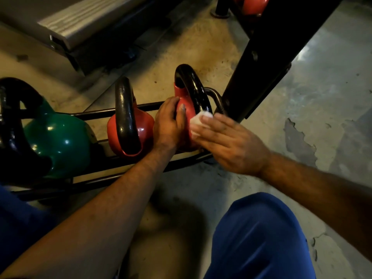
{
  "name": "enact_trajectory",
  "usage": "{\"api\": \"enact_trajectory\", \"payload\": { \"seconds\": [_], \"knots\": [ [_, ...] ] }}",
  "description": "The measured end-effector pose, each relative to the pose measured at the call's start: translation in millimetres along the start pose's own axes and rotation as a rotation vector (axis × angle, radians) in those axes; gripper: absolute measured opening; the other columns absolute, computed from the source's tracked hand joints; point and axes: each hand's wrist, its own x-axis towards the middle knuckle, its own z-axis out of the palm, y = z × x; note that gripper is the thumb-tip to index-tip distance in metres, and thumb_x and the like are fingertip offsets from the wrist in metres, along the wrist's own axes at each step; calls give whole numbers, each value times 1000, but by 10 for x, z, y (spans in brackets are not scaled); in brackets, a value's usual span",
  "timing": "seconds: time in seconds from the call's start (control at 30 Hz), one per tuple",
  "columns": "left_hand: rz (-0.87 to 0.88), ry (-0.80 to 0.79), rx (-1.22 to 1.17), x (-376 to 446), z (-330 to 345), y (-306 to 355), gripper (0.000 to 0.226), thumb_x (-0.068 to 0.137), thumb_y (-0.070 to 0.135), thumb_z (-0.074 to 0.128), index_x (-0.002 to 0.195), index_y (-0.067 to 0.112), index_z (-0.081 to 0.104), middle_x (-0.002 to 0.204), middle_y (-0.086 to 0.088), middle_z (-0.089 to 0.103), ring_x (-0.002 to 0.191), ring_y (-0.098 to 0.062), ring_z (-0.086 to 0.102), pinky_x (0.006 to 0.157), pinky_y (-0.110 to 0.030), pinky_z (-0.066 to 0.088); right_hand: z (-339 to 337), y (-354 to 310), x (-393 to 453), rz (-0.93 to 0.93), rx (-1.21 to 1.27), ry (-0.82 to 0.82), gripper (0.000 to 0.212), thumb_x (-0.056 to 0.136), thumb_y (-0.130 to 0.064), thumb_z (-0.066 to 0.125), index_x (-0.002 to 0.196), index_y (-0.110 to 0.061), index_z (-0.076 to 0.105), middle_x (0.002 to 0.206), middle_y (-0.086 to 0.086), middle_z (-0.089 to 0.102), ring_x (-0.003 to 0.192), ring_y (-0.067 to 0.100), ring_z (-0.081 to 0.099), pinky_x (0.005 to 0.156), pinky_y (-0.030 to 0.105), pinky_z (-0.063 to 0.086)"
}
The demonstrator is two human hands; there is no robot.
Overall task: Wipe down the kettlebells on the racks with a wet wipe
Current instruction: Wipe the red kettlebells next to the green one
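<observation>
A red kettlebell (186,97) with a black handle stands at the right end of the low black rack (96,114). My left hand (168,125) grips its left side, thumb laid over the red body. My right hand (229,139) presses a white wet wipe (196,122) flat against the kettlebell's right side with straight fingers. A second red kettlebell (144,122) sits just left of it. Further left rests a green kettlebell (60,139) with a black handle.
A black slanted rack upright (261,57) rises right behind the wiped kettlebell. Another red kettlebell (253,5) sits on a rack at the top. A grey stepped platform (80,23) lies at the upper left. My blue-clad knees (259,238) are low over the worn concrete floor.
</observation>
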Motion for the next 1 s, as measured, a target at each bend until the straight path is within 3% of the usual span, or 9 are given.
{"api": "enact_trajectory", "payload": {
  "seconds": [0.1,0.23,0.3,0.4,0.57,0.67,0.83,0.93,1.0],
  "knots": [
    [-10,8,-9,-13,17,-9,43,98,46,42,124,17,60,121,0,64,109,-15,62,92,-44,53,8,15,151,138,39,60,38,106,-16,42,140,-5,54,154,17,40,147,37,33,122,51,26],
    [-4,13,-44,-20,3,15,43,98,44,44,124,15,61,121,-1,64,108,-15,61,92,-43,53,44,-65,63,30,-7,-19,38,106,-17,44,140,-5,55,155,16,36,147,36,31,123,51,25],
    [-8,10,-24,-15,-2,33,45,97,47,42,124,16,61,119,1,64,108,-15,61,91,-44,53,-59,50,189,109,29,-26,42,106,-21,46,145,-4,50,157,18,37,149,35,29,122,49,26],
    [8,10,-15,-22,-6,13,46,97,47,41,124,15,61,118,1,65,106,-14,62,90,-42,52,-188,124,484,284,140,-58,51,106,-33,46,147,-4,47,158,19,37,152,32,25,122,43,28],
    [-66,22,-38,6,-2,100,41,93,41,49,121,14,61,111,4,63,99,-14,61,87,-40,52,-385,259,668,347,222,-219,70,100,-55,44,153,-9,38,163,12,30,154,24,19,122,37,25],
    [-182,85,-80,-4,41,138,39,86,43,49,111,17,64,103,5,64,92,-16,62,81,-39,53,-421,342,851,402,310,-240,77,96,-60,43,152,-8,40,162,12,32,153,23,22,122,39,27],
    [-106,151,-10,-44,73,180,45,87,47,42,108,14,65,101,1,66,93,-14,60,78,-30,44,-336,592,1101,341,298,-293,72,95,-62,40,143,-10,52,154,8,45,148,19,33,117,37,35],
    [-81,204,-12,-40,83,198,39,88,43,43,102,14,65,96,1,66,90,-17,61,77,-30,44,-278,703,1286,328,305,-345,65,96,-59,41,135,-11,61,145,4,55,142,16,40,114,25,32],
    [-99,190,3,-19,75,183,39,86,43,43,103,15,65,97,2,66,91,-17,61,78,-32,45,-233,762,1401,351,344,-349,60,96,-57,41,128,-13,66,136,2,62,130,14,51,109,31,41]
  ]
}}
